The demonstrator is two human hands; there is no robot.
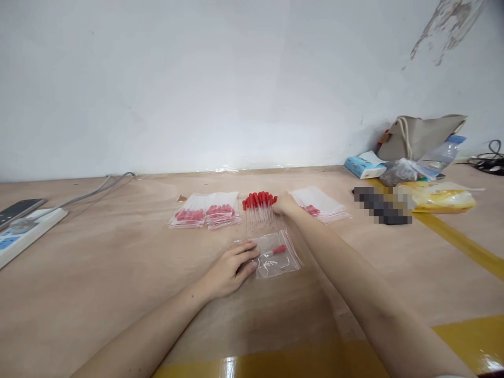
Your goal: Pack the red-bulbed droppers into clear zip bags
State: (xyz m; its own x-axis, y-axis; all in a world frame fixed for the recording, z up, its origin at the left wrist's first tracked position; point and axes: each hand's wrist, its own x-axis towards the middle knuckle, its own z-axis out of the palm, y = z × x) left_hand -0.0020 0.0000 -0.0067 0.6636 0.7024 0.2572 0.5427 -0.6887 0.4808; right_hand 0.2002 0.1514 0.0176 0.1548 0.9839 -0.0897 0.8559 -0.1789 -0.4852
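- Your right hand reaches to the far middle of the scene, at the right end of a row of red-topped droppers. Its fingers are mostly hidden, so you cannot tell whether that grip is spread or pinching the last dropper.
- The row lies just left of that grip, red ends far, pale stems pointing near.
- Your left hand lies nearer you and to the left, its grip loosely spread, with the fingertips resting on the left edge of a clear zip bag.
- The bag lies flat just right of your left grip and on the near side of the row; a single red top shows in its right half.
- Left of the row sit two bag stacks, a left stack and a right stack, with red showing through both.
- Just right of your right grip, beside your forearm, is another pile of bags, also with some red.
- Farther right on the counter are a blurred-out dark object, a yellow packet, a blue tissue pack and a beige bag.
- At the far left edge of your view lie a power strip and a phone.
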